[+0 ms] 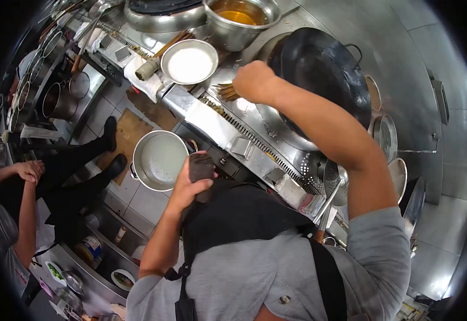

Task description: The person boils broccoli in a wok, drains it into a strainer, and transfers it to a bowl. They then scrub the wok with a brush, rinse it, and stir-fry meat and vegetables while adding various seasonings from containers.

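Note:
My right hand is closed around a bamboo wok brush, its bristle ends pointing left over the steel stove top. Just right of that hand, a large black wok stands tilted on the stove. My left hand grips a dark grey block-like bundle, which looks like folded cloth, in front of my black apron. Left of it, at a lower level, is a white-lined pot with pale cloudy liquid. A metal bowl of white contents sits on the stove left of the brush.
A steel pot of amber liquid stands at the back. Lids and a perforated strainer lean at the right. Another person sits at the left, hands together, feet near a cardboard sheet. Pots fill a left shelf.

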Available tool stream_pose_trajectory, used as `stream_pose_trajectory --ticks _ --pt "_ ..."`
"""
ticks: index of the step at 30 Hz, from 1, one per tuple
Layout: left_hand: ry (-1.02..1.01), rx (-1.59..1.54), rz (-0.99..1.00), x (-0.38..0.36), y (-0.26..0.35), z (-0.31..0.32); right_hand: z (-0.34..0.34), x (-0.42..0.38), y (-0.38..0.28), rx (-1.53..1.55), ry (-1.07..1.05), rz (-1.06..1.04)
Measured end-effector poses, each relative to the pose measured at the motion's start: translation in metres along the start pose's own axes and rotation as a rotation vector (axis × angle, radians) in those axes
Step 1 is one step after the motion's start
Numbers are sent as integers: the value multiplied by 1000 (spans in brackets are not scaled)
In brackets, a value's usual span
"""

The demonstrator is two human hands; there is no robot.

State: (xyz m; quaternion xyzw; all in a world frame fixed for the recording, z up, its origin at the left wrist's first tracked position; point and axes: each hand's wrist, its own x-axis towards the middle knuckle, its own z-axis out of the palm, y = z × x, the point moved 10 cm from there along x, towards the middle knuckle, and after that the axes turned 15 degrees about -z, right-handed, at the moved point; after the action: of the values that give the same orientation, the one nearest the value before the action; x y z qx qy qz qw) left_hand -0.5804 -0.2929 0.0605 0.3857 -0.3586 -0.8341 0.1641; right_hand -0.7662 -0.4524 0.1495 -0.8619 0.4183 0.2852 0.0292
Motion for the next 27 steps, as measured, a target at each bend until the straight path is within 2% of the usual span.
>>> stream_pose_trajectory --ticks 1,4,6,8,12,15,17,19,22,25,27 --pt "41 -9 11 -6 0 -13 -1 14 -8 -16 29 -31" --pt "114 -123 55 -21 -6 -49 19 28 -34 76 -56 -142" --pt "153 -163 53 -26 -14 -65 3 20 -42 -34 -230 -217" --pt "159 -157 44 -26 -12 -74 13 16 -37 -129 -425 -250" --pt "84 -137 21 -7 0 -70 -7 25 -28 -2 -175 -93" --pt "10 -61 34 15 16 -64 51 -2 -37 196 -19 57" --pt "-5 -49 28 24 25 -62 83 -66 -57 362 9 167" --pt "-40 -80 29 37 27 -64 129 -150 -76 519 -162 361" --pt "-47 -31 14 52 36 -62 205 -262 -100 494 -553 527" --pt "-109 52 20 73 46 -45 221 -298 -107 486 -834 437" --pt "-122 159 57 86 56 -33 161 -263 -94 503 -569 538"
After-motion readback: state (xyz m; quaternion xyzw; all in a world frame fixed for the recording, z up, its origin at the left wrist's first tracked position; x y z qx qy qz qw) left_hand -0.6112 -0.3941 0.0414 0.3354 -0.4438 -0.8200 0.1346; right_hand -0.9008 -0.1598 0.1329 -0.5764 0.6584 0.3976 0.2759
